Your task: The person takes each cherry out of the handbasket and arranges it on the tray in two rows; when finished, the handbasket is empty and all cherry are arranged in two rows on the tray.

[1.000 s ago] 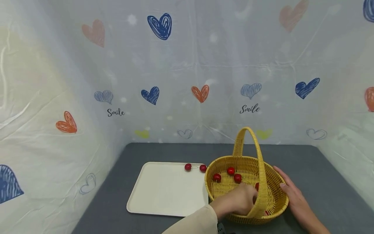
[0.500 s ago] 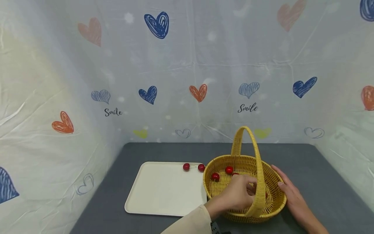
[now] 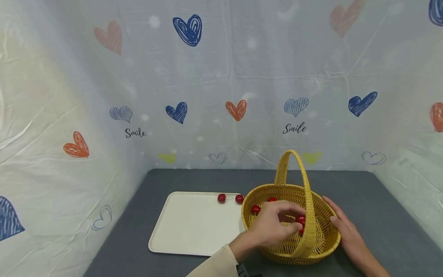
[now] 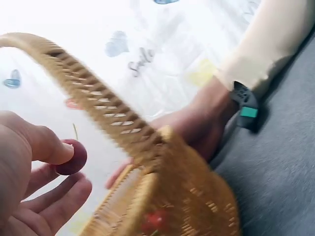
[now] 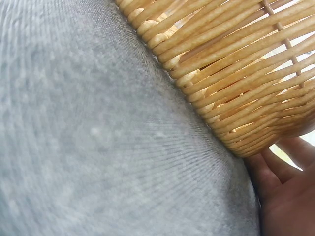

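Note:
My left hand (image 3: 271,225) reaches over the yellow wicker basket (image 3: 264,192), under its tall handle (image 3: 309,200). Between thumb and fingers it pinches a dark red cherry (image 4: 73,158) with a short stem, seen above the rim in the left wrist view. Just under the thumb another red cherry (image 3: 302,231) shows in the head view. On the basket's left side lies a cherry (image 3: 255,209), and one more cherry (image 3: 272,199) is partly covered by the left hand. My right hand (image 3: 349,234) rests along the basket's right outer side, fingers extended, thumb at the rim.
Left of the basket lies a white rectangular tray (image 3: 194,227), with two cherries joined by a stem (image 3: 230,197) near its back right corner. Both stand on a dark grey table (image 3: 207,179). A curtain printed with hearts (image 3: 237,110) hangs behind and at both sides.
My left hand has drawn up and left from deep inside the basket, with a cherry in its fingertips. The right hand keeps its place on the basket's side.

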Demonstrator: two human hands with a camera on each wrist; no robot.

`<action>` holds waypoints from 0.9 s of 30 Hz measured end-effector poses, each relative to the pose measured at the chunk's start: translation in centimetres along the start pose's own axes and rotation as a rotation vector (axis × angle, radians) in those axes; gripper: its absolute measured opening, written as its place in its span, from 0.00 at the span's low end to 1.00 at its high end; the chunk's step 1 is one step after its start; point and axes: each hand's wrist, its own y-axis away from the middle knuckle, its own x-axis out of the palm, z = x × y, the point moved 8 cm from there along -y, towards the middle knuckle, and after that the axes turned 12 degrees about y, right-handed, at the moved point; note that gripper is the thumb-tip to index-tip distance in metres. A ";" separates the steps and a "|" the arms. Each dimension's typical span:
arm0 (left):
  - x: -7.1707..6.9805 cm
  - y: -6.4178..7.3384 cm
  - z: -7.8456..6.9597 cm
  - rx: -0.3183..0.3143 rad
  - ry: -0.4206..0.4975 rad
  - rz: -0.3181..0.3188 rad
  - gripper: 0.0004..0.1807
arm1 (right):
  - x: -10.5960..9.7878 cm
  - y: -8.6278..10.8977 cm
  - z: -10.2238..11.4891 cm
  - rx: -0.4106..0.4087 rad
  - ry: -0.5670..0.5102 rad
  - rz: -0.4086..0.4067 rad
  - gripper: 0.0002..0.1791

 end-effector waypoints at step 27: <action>-20.9 9.2 -6.0 -0.118 -0.291 -0.258 0.18 | 0.1 0.0 -0.3 0.027 -0.006 0.035 0.31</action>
